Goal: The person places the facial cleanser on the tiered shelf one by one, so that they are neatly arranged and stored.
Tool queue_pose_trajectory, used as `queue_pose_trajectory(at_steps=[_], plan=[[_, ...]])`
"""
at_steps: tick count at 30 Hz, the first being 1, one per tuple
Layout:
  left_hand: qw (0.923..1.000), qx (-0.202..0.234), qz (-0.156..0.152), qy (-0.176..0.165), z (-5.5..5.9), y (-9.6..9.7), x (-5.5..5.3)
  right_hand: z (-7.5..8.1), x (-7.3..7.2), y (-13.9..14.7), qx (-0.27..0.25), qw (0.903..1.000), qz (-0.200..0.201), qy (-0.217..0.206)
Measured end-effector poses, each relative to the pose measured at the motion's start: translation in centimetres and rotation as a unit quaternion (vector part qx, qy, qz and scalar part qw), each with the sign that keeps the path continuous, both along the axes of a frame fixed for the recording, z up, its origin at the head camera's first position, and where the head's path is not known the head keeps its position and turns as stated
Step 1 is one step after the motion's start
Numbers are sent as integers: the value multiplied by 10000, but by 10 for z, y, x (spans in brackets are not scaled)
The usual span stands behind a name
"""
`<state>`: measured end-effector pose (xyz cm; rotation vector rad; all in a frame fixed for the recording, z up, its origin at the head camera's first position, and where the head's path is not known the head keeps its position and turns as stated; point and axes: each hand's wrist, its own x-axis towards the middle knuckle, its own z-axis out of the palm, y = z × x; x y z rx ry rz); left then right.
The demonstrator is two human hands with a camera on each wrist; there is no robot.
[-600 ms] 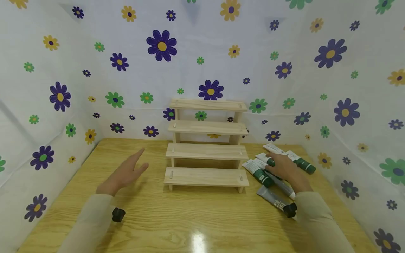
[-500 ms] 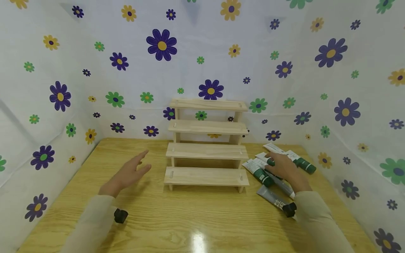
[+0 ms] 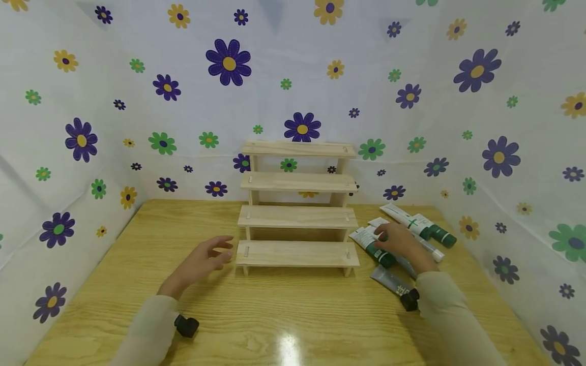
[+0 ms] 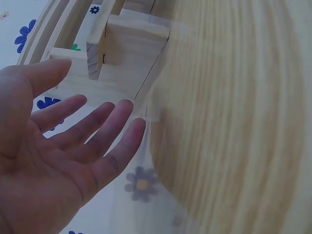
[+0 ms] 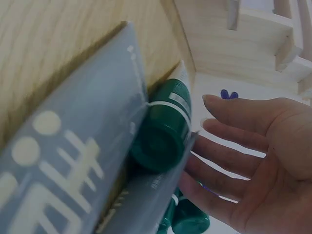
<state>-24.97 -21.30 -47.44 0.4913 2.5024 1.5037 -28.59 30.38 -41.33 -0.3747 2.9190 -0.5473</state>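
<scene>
Head cam: I have the L hand [image 3: 199, 267] just beside the L end of the wooden step rack [image 3: 297, 217], abt level w/ its lowest step. L wrist cam: palm in view, fingers apart & loosely bent, thumb held off from them. Whether any fingertip touches wood, I can't tell.

R hand [image 3: 398, 244] is over the tube pile, R of rack. R wrist cam: fingers spread, slightly bent, thumb well clear of them; lower fingers overlap the edge of a tube in my view, contact unclear.

Tubes all lie flat-ish on the table [image 3: 256, 315]. Nearest the rack: white tube w/ dk green cap end [image 3: 373, 246], tilted, cap twd me. In front: grey tube w/ pale lettering [image 3: 388, 280], partly behind the R wrist camera [image 3: 409, 300]. Beyond R hand, far R: two more green-capped tubes [image 3: 428, 226], side by side. Others btwn are partly hidden by the hand; no exact count.

Rack upright, 4 steps, back agst flowered cloth [image 3: 183, 112]. Pale sleeves [image 3: 151, 325] on both arms; glare spot on table, front ctr.
</scene>
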Motion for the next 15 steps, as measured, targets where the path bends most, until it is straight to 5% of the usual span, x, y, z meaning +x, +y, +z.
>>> queue_pose_trajectory(at_steps=[15], plan=[[9967, 746, 144, -280, -10, 16, 7, -14, -3, -12, 593, 9975, -328, 180]])
